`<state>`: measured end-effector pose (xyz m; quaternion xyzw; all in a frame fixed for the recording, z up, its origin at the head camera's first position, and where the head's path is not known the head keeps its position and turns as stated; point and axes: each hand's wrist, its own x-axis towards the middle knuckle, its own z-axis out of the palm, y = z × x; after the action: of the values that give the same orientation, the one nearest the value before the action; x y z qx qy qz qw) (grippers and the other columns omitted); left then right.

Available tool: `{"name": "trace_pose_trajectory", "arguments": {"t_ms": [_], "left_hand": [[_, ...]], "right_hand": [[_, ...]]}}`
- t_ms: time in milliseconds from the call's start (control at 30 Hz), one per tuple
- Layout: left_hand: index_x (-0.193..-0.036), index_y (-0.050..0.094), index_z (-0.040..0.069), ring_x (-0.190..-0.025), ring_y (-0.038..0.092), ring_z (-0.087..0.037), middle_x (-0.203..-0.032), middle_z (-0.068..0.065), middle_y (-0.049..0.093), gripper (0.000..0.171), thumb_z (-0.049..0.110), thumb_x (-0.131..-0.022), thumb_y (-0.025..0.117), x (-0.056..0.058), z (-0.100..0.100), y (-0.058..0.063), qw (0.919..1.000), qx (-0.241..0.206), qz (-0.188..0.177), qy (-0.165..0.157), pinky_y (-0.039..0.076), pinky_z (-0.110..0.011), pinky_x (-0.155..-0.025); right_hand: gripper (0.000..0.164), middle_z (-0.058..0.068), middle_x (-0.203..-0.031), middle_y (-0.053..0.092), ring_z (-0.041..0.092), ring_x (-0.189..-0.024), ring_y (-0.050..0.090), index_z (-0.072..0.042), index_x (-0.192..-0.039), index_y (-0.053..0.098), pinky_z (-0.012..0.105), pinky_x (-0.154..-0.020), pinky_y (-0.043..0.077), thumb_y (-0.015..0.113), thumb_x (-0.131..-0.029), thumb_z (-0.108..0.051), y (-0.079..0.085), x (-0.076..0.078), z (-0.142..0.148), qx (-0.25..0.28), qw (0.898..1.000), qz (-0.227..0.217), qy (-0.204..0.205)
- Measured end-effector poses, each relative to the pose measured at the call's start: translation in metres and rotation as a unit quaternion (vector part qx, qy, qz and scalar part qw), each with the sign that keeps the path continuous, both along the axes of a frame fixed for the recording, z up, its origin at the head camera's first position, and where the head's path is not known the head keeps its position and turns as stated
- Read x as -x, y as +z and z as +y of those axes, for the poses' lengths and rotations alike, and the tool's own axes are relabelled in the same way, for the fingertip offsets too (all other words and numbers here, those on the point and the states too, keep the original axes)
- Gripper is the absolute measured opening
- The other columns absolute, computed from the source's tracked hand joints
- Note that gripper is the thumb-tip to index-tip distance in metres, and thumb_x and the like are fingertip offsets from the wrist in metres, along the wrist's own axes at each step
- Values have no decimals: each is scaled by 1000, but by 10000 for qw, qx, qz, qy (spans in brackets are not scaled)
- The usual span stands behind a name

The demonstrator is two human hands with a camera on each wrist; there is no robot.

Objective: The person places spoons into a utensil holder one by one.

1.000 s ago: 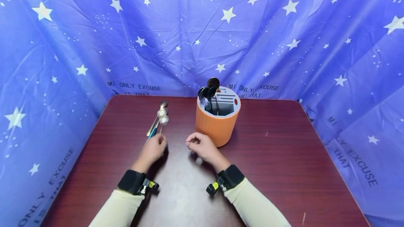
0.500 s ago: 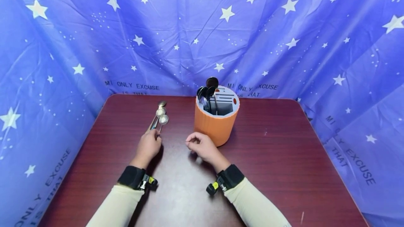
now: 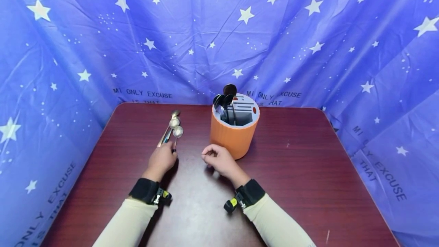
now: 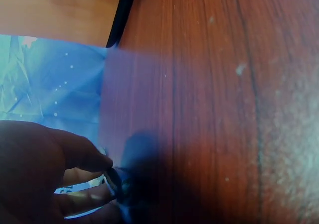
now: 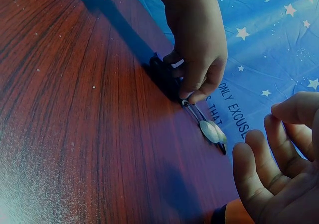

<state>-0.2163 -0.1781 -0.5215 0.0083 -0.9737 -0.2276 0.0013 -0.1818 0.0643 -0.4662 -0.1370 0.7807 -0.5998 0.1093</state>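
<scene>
On the left of the table lie several metal spoons [image 3: 174, 122], bowls pointing away from me, one with a teal handle. My left hand [image 3: 162, 159] is over their near ends. Its thumb and fingertips pinch a spoon handle, seen in the right wrist view below the left hand [image 5: 199, 59]; which spoon it belongs to is partly hidden. A small handle end [image 4: 113, 180] shows at the fingertips in the left wrist view. My right hand [image 3: 222, 160] rests in front of the orange utensil holder [image 3: 233, 140], fingers loosely curled around nothing.
Dark spoons [image 3: 224, 100] stand in the left part of the holder's grey slotted top [image 3: 245, 106]. A blue star-patterned curtain [image 3: 192, 29] surrounds the back and sides of the reddish-brown table [image 3: 302, 170].
My left hand has moved slightly left and forward onto the spoon handles, and the nearest spoon has shifted a little away from the others. The right hand has stayed put.
</scene>
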Motion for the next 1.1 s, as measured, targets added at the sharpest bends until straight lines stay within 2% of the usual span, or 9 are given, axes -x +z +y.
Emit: {"name": "trace_pose_trajectory", "arguments": {"t_ms": [133, 300, 400, 500, 600, 667, 833, 900, 1100], "left_hand": [[-99, 59, 9, -89, 67, -35, -98, -14, 69, 15, 16, -87, 65, -2, 4, 1, 9994, -50, -329, -124, 52, -55, -76], [-94, 58, 11, -79, 65, -29, -86, -10, 66, 11, 18, -87, 65, -8, 11, -1, 9980, 81, -465, -424, 52, -50, -71], [-87, 57, 13, -73, 63, -25, -78, -6, 64, 10, 19, -88, 65, -13, 16, -1, 9967, 141, -546, -583, 51, -46, -67], [-84, 57, 14, -69, 60, -22, -73, -3, 61, 10, 17, -87, 66, -19, 21, 1, 9960, 127, -496, -734, 49, -42, -63], [-83, 57, 13, -67, 59, -21, -71, -2, 60, 10, 14, -85, 67, -24, 26, 1, 9957, 61, -394, -840, 49, -41, -63], [-84, 57, 14, -66, 58, -21, -71, -2, 59, 11, 15, -85, 67, -27, 29, -1, 9955, 49, -384, -862, 48, -40, -61], [-83, 56, 16, -64, 56, -20, -69, -1, 58, 12, 17, -85, 68, -35, 37, -1, 9950, 36, -411, -906, 46, -39, -59], [-83, 56, 15, -63, 56, -20, -68, -1, 58, 12, 16, -84, 68, -39, 41, -1, 9947, 1, -324, -976, 47, -39, -60], [-82, 59, 15, -64, 55, -16, -69, 2, 58, 11, 14, -82, 70, -46, 48, -2, 9942, -320, -292, -989, 47, -35, -62]], "right_hand": [[8, 3, -72, 60, 9, -60, 58, 4, -98, 67, 53, -71, 55, 66, -91, 2, -1, -1, 0, 10, 10000, 3, 6], [8, 5, -72, 61, 11, -60, 58, 5, -99, 67, 55, -71, 55, 66, -91, 2, -2, -1, -1, -16, 10000, 28, 29], [8, 11, -73, 63, 28, -62, 63, 5, -98, 67, 55, -70, 55, 66, -91, 1, -3, -1, -1, -16, 10000, 22, 23], [8, 18, -74, 63, 49, -72, 63, 4, -99, 67, 50, -69, 55, 66, -92, 0, -4, -1, -1, 4, 10000, -31, 31], [8, 21, -75, 63, 56, -79, 61, 5, -99, 66, 49, -68, 55, 66, -92, 0, -7, -1, -1, 7, 10000, -68, 38], [9, 18, -74, 62, 56, -78, 61, 5, -99, 66, 52, -69, 55, 66, -92, -1, -16, 4, -1, -19, 9999, -108, 41], [9, 4, -73, 62, 52, -75, 63, 1, -100, 67, 45, -65, 54, 68, -93, -5, -45, 16, -1, -56, 9998, -173, -21], [10, 1, -74, 62, 49, -73, 63, 0, -100, 68, 42, -63, 53, 69, -93, -7, -49, 17, -1, -37, 9998, -167, -58], [11, 0, -78, 63, 37, -69, 65, -3, -99, 67, 43, -64, 55, 70, -92, -11, -53, 16, -1, -34, 9996, -255, -108]]}}
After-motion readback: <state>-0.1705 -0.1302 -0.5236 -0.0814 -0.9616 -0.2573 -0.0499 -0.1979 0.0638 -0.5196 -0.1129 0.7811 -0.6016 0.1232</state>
